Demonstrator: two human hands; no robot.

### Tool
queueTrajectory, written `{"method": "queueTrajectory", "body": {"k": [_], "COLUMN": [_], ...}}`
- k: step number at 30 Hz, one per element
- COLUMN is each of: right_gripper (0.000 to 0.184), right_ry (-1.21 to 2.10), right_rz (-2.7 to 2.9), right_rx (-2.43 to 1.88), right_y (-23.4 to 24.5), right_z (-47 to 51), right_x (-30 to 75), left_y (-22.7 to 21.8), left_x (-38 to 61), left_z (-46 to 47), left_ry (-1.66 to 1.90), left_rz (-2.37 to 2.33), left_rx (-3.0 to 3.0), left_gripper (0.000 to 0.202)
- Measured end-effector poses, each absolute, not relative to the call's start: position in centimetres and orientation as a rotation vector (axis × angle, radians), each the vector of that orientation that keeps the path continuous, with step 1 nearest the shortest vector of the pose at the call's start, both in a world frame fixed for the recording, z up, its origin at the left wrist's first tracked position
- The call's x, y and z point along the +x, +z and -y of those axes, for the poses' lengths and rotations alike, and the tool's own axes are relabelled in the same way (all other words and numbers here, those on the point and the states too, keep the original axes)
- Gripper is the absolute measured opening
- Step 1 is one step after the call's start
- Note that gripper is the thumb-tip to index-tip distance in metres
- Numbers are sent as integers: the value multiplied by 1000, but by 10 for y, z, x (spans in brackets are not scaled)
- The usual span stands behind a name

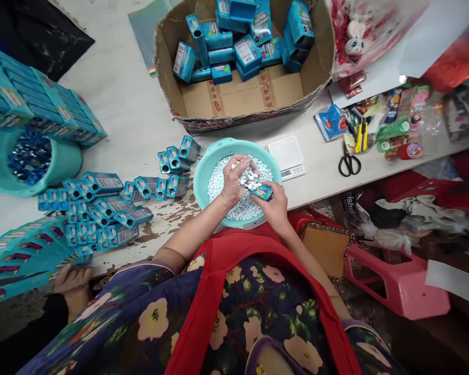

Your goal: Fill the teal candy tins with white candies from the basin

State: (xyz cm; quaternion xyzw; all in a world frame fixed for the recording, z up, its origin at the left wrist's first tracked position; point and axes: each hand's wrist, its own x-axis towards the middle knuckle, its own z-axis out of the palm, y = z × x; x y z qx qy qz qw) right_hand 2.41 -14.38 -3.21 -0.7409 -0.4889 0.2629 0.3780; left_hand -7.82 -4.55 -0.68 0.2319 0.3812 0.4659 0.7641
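A teal bowl (205,169) full of small white candies (219,182) sits at the table's near edge. My left hand (234,179) hovers over it, cupped around a handful of white candies. My right hand (274,204) holds a small blue box (261,191) at the bowl's right side, its open end turned toward the left hand. The candies in my left hand touch the box's mouth.
Several blue boxes (113,208) lie left of the bowl. A cardboard carton (242,99) with more boxes stands behind, a white scale (287,156) beside the bowl. Scissors (349,162) lie right. A teal tub (62,161) and another person's hand (72,281) are left.
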Motion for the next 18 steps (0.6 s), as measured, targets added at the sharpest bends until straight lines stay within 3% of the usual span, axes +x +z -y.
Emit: {"method": "queueTrajectory", "body": {"k": [18], "right_gripper": [35], "right_ry": [726], "right_rz": [1192], "right_rx": [-1941], "right_y": [-20], "right_z": [140], "right_x": [24], "left_y": [-7], "left_x": [-70], "left_z": [40], "left_ry": [983], "left_rz": [-947], "left_rx": [716], "left_gripper": [28]}}
